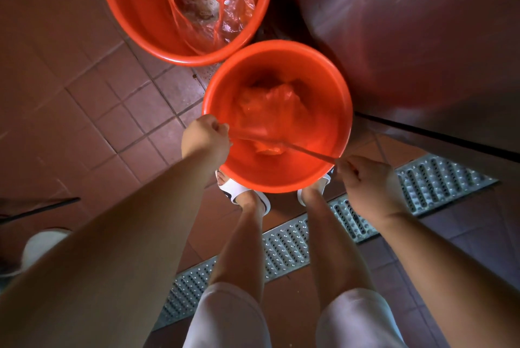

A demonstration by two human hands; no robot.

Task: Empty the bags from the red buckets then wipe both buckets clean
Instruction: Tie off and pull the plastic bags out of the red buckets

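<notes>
Red buckets: two on the tile floor, the near bucket point(277, 178) right at the person's feet, the far bucket point(135, 10) touching it at the rim.
Near bag point(267, 111): orange plastic, blurry, sitting inside the near bucket, its handles stretched out to both fists.
Left hand point(205, 136): fingers curled tight on one bag handle at the bucket's left rim.
Right hand point(365, 178): pinching the other handle, pulled taut, just outside the right rim.
Far bag point(213, 4): see-through reddish, in the far bucket, well beyond both hands.
Drain grate point(287, 246): under the person's legs.
</notes>
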